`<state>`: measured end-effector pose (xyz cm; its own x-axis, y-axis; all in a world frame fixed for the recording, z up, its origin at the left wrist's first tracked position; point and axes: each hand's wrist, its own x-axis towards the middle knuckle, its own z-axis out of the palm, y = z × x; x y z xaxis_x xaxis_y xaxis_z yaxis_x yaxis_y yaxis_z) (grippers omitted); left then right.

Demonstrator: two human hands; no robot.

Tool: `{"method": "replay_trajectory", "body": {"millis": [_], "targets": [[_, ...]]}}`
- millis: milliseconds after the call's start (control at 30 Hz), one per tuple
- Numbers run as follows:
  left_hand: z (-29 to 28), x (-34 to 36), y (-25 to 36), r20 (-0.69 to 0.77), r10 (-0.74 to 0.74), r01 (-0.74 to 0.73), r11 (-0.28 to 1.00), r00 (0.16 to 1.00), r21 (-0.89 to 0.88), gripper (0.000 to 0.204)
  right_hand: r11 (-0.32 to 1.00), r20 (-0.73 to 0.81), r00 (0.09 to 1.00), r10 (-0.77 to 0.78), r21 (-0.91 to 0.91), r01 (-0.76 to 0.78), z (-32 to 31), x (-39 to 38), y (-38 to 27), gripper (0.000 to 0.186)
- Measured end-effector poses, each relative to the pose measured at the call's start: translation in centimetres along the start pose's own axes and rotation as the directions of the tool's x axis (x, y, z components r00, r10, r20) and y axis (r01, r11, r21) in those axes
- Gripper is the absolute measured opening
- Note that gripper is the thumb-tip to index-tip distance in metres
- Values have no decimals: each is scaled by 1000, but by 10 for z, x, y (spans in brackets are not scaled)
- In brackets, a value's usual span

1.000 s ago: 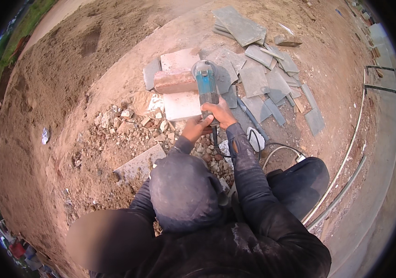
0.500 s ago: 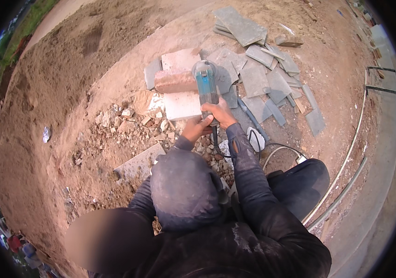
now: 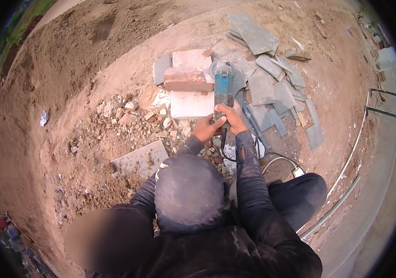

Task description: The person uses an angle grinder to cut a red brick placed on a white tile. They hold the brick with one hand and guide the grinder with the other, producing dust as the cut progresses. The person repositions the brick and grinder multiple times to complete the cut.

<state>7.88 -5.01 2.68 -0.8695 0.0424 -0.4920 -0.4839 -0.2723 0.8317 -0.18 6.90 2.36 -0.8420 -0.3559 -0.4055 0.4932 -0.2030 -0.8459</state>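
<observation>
Right hand (image 3: 233, 116) & left hand (image 3: 206, 128) gripping angle grinder (image 3: 223, 88), disc prob. hidden behind guard

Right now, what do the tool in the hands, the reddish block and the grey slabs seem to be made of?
Grinder: teal body, probably moulded plastic with a matte look; its round guard looks like dull grey metal.
Block: likely fired clay brick, by its red-brown colour, rough faces and chipped edges.
Slabs: apparently cut stone, perhaps slate; thin, flat, matte grey, dusty, with straight edges.

Dusty black long-sleeve jacket w/ dark cap (image 3: 188, 192), dark trousers (image 3: 300, 197).
</observation>
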Motion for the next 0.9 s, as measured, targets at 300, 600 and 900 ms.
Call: {"method": "replay_trajectory", "body": {"millis": [300,600,900], "targets": [[22,33,-3,18,-27,31,976,999,-214,69,967,139,988,70,-251,-34,-18,21,-40,40],[33,36,-2,10,-34,35,966,999,-256,71,925,164,979,122,-377,-52,-27,32,-44,41],[40,33,-4,5,-60,60,966,998,-253,65,930,187,968,169,-355,-94,-35,30,-42,47]]}}
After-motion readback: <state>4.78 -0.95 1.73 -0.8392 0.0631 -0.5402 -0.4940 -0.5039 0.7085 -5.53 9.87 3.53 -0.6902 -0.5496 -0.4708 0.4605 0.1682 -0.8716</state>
